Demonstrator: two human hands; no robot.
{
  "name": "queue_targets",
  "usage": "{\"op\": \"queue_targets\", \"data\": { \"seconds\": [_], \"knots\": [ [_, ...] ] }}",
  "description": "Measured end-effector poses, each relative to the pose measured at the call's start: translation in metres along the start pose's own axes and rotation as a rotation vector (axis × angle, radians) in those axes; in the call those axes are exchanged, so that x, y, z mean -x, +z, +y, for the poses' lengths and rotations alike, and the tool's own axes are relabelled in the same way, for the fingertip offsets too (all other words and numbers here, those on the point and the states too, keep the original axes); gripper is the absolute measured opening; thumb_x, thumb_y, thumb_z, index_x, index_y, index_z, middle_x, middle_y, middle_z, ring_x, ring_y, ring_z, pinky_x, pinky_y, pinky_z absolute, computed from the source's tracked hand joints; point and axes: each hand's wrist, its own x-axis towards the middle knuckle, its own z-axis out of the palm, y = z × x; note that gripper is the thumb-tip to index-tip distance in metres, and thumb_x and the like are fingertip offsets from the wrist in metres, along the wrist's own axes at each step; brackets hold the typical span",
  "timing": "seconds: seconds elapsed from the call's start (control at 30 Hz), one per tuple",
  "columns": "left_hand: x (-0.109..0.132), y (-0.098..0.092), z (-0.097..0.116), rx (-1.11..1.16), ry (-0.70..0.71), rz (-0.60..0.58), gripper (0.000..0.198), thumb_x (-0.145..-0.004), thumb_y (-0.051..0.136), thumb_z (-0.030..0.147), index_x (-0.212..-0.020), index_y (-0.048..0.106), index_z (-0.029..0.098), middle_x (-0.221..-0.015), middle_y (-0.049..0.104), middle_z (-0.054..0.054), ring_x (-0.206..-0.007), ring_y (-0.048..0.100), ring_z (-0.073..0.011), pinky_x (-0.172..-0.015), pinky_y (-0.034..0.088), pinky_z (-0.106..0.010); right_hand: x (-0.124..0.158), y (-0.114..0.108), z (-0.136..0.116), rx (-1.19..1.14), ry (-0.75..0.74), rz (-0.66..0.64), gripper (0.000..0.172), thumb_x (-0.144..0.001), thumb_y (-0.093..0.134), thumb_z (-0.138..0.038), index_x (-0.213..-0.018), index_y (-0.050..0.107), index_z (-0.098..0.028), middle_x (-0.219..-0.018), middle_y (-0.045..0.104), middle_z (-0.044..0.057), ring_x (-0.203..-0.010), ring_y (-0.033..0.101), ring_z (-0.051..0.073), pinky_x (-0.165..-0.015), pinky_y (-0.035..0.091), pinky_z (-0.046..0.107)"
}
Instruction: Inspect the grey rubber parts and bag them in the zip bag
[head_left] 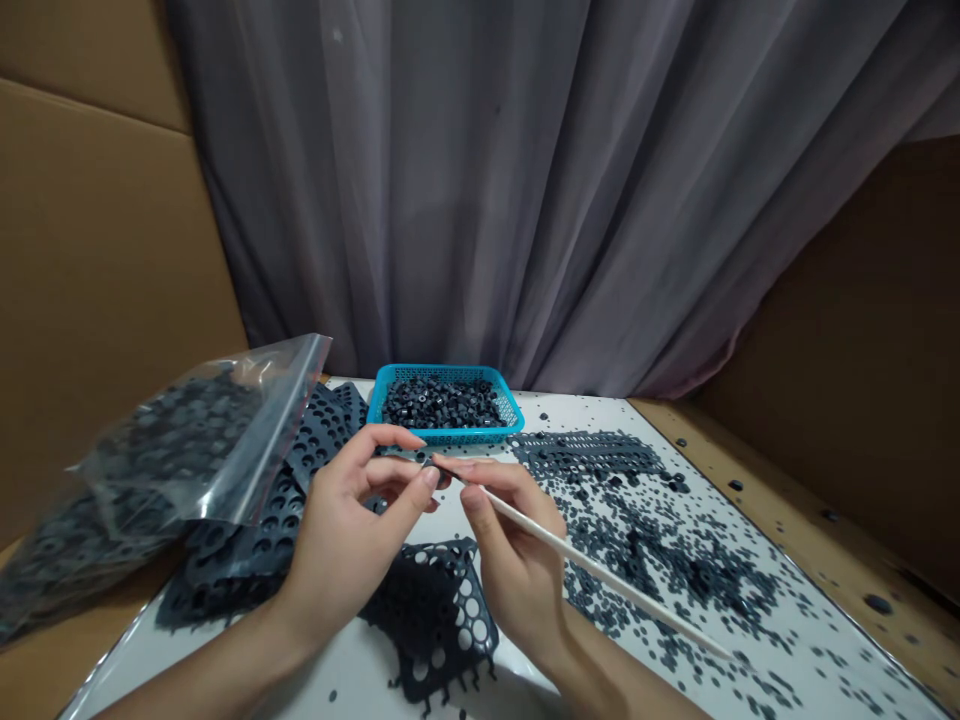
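Note:
Near the middle of the view, my left hand (341,535) pinches a small black rubber piece (429,463) between thumb and fingers. The fingers hide most of this piece, so its full shape does not show. My right hand (517,555) is closed around a long thin white stick (607,577). Its front end meets the black piece at my left fingertips, while the rear end slants down to the right. Below both hands lies a black perforated rubber sheet (420,595) with ragged edges, its round holes showing the white tabletop.
A blue basket (442,436) full of small black parts stands at the back. On the left, a clear zip bag (202,430) of similar parts leans over black dimpled sheets (311,440). Another holed sheet (585,455) and many black scraps (645,550) lie to the right.

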Motion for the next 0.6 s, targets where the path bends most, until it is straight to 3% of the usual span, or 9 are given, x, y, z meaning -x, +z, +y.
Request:
{"op": "queue_targets", "data": {
  "seconds": [0.2, 0.33, 0.43, 0.53, 0.6],
  "knots": [
    [-0.001, -0.001, -0.001, -0.013, -0.008, -0.009, 0.026, -0.075, 0.062, 0.034, -0.092, 0.047, 0.021, -0.063, 0.069, 0.003, -0.06, 0.064, -0.0138, -0.063, 0.049, -0.025, 0.004, -0.001, 0.004, 0.101, -0.059, -0.018, 0.022, -0.081, 0.054, -0.011, -0.097, 0.06, -0.025, -0.098, 0.069, 0.002, -0.089, 0.066, 0.015, -0.077, 0.053, 0.029],
    [-0.001, 0.0, 0.0, 0.004, -0.024, 0.012, 0.027, -0.075, 0.062, 0.034, -0.093, 0.048, 0.021, -0.065, 0.069, 0.002, -0.061, 0.065, -0.0149, -0.062, 0.049, -0.026, -0.016, -0.015, 0.009, 0.288, -0.176, -0.074, 0.02, -0.081, 0.054, -0.013, -0.097, 0.06, -0.023, -0.097, 0.07, 0.004, -0.089, 0.066, 0.016, -0.078, 0.053, 0.03],
    [0.0, 0.0, 0.002, 0.039, -0.047, 0.0, 0.026, -0.075, 0.061, 0.035, -0.092, 0.049, 0.02, -0.068, 0.069, 0.0, -0.062, 0.065, -0.0151, -0.065, 0.049, -0.027, -0.045, -0.048, 0.033, 0.53, -0.218, -0.215, 0.015, -0.081, 0.055, -0.022, -0.094, 0.063, -0.023, -0.098, 0.071, 0.005, -0.09, 0.066, 0.017, -0.079, 0.053, 0.032],
    [-0.005, 0.0, -0.001, 0.078, -0.04, -0.031, 0.024, -0.076, 0.061, 0.036, -0.091, 0.052, 0.019, -0.073, 0.069, -0.001, -0.066, 0.064, -0.0148, -0.067, 0.049, -0.027, -0.068, -0.098, 0.077, 0.782, -0.12, -0.213, 0.015, -0.079, 0.057, -0.031, -0.087, 0.068, -0.022, -0.104, 0.069, 0.007, -0.096, 0.064, 0.021, -0.087, 0.049, 0.037],
    [-0.013, 0.0, -0.009, 0.089, -0.022, -0.049, 0.024, -0.075, 0.061, 0.037, -0.089, 0.054, 0.018, -0.078, 0.069, -0.003, -0.069, 0.064, -0.0149, -0.067, 0.049, -0.026, -0.072, -0.131, 0.107, 0.871, -0.046, -0.291, 0.018, -0.077, 0.059, -0.031, -0.087, 0.07, -0.021, -0.11, 0.066, 0.009, -0.101, 0.062, 0.023, -0.089, 0.048, 0.038]
  ]
}}
